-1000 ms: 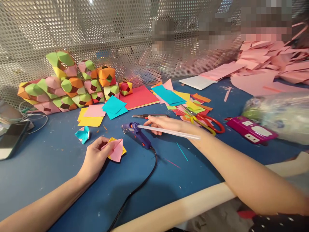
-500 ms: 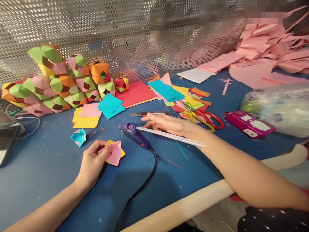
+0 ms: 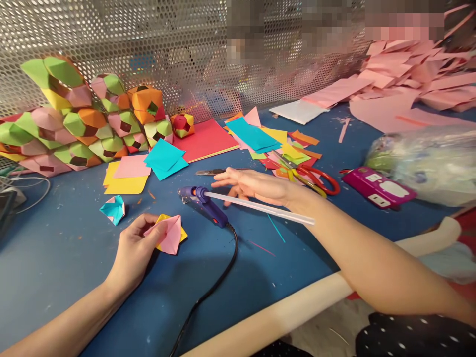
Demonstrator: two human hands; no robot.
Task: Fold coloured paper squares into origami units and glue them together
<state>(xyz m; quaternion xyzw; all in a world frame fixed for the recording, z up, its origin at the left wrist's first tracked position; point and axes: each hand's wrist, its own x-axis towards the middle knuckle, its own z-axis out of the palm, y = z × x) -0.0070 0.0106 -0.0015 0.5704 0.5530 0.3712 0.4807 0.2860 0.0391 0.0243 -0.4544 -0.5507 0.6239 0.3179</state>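
My left hand (image 3: 134, 249) pinches a folded pink and yellow paper piece (image 3: 170, 234) low over the blue table (image 3: 67, 258). A purple glue gun (image 3: 204, 204) with a long clear glue stick (image 3: 260, 208) in its back lies just right of the paper, its black cord (image 3: 208, 292) trailing toward me. My right hand (image 3: 256, 186) hovers behind the glue stick with fingers stretched out flat, holding nothing. A utility knife (image 3: 208, 172) lies just beyond its fingertips. A small teal and pink folded piece (image 3: 112, 208) sits left of my left hand.
Several folded paper balls (image 3: 78, 124) are stacked at the back left against a perforated metal screen (image 3: 148, 44). Coloured paper sheets (image 3: 208, 141), red scissors (image 3: 316, 178), a magenta power strip (image 3: 377, 188), a plastic bag (image 3: 431, 163) and pink paper scraps (image 3: 405, 84) lie around.
The view has shifted so everything sits further left. My right hand's fingers have lifted and spread near the knife. My left hand keeps hold of the folded paper.
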